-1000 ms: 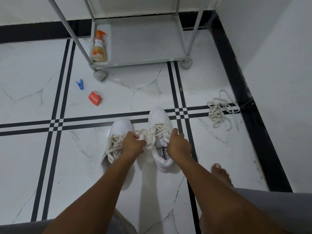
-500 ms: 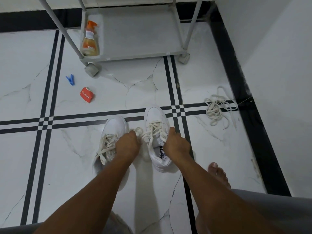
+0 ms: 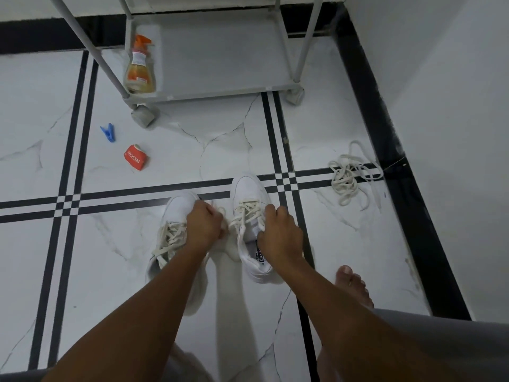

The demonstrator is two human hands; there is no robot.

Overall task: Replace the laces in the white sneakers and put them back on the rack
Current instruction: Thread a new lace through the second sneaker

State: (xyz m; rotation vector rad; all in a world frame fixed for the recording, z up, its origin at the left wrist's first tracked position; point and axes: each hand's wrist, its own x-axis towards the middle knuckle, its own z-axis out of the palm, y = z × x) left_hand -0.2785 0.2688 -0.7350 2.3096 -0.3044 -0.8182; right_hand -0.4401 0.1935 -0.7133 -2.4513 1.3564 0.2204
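Sneakers, white, on marble floor (image 3: 344,271) below grey rack (image 3: 220,86): left sneaker (image 3: 176,216), right sneaker (image 3: 249,191). Left hand (image 3: 205,224) curled on lace ends; right hand (image 3: 279,234) gripping right sneaker's collar. Loose old laces (image 3: 348,179) lying well apart.

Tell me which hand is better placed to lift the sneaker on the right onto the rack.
The right hand. Its grip already sits on the right sneaker, at the collar. The left hand is at the left sneaker, farther from it. The rack stands straight ahead.
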